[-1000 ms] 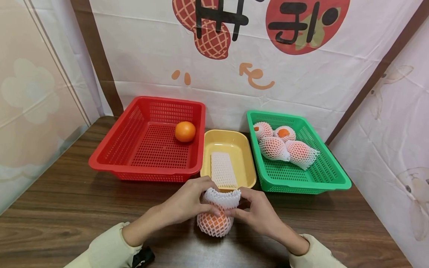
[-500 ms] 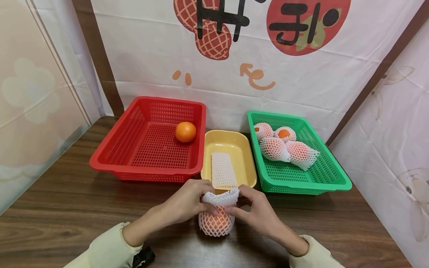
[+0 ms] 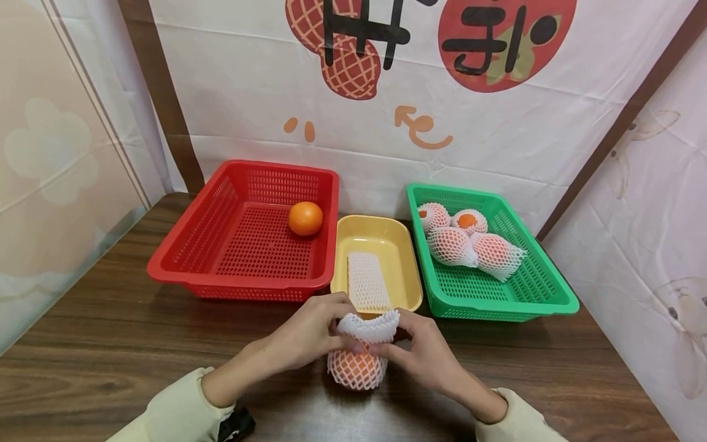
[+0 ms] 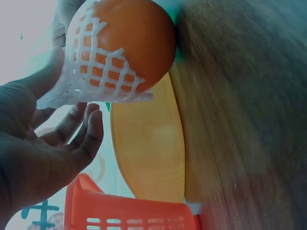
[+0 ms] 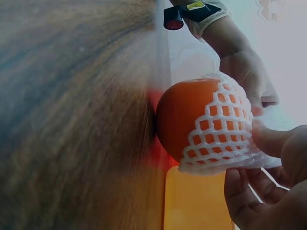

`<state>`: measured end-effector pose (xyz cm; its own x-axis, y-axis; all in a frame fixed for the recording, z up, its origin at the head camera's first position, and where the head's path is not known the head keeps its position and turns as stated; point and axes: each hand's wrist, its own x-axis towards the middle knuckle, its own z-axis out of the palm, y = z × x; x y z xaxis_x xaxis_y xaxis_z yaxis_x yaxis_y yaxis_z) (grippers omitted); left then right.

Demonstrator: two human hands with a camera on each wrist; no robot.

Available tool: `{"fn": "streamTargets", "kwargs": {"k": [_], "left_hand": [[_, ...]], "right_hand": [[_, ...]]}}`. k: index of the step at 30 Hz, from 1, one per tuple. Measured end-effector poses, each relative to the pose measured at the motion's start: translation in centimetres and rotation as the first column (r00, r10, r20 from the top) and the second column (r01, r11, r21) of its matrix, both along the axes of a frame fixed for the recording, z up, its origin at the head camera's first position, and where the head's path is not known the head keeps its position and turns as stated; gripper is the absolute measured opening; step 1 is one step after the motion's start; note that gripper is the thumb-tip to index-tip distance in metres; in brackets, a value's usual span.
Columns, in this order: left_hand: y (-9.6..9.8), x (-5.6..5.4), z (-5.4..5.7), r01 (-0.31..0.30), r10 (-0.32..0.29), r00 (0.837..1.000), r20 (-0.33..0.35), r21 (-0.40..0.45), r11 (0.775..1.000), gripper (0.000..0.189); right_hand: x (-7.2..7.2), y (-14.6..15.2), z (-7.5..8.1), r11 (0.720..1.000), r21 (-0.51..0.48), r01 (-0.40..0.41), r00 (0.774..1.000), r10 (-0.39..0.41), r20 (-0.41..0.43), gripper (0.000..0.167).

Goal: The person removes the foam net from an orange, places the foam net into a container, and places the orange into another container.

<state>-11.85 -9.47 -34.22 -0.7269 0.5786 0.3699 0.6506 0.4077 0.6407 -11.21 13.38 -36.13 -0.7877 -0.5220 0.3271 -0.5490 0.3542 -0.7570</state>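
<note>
An orange (image 5: 184,112) rests on the table at the near middle, partly covered by a white foam net sleeve (image 3: 367,328). In both wrist views the sleeve covers the upper part, while the lower side of the fruit is bare on the far face. My left hand (image 3: 315,328) pinches the sleeve's left side, thumb on the near face and fingers behind. From the right, my right hand (image 3: 422,347) pinches the sleeve the same way. The sleeve's upper rim stands loose above the fruit, between both hands.
Behind the hands, a yellow tray (image 3: 405,270) holds flat foam nets (image 3: 367,279). At left, a red basket (image 3: 182,245) contains one bare orange (image 3: 305,218). A green basket (image 3: 458,291) at right holds several netted oranges (image 3: 450,245). A printed cloth (image 3: 248,104) hangs behind.
Both hands keep hold of the sleeve and shift only slightly. Over the last half second its upper rim spreads a little to the right, and the left thumb slides a bit rightward.
</note>
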Motion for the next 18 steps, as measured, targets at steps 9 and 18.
{"fn": "streamTargets", "kwargs": {"k": [9,18], "left_hand": [[-0.1,0.0,0.3,0.005,-0.003,0.998,0.064,-0.038,0.999,0.025],[0.0,-0.1,0.0,-0.006,0.006,1.000,-0.011,0.001,1.000,0.014]], "right_hand": [[0.0,0.0,0.1,1.000,-0.025,0.003,1.000,-0.003,0.030,0.030],[0.6,-0.6,1.1,0.999,-0.008,-0.039,0.998,0.039,-0.051,0.042]]}}
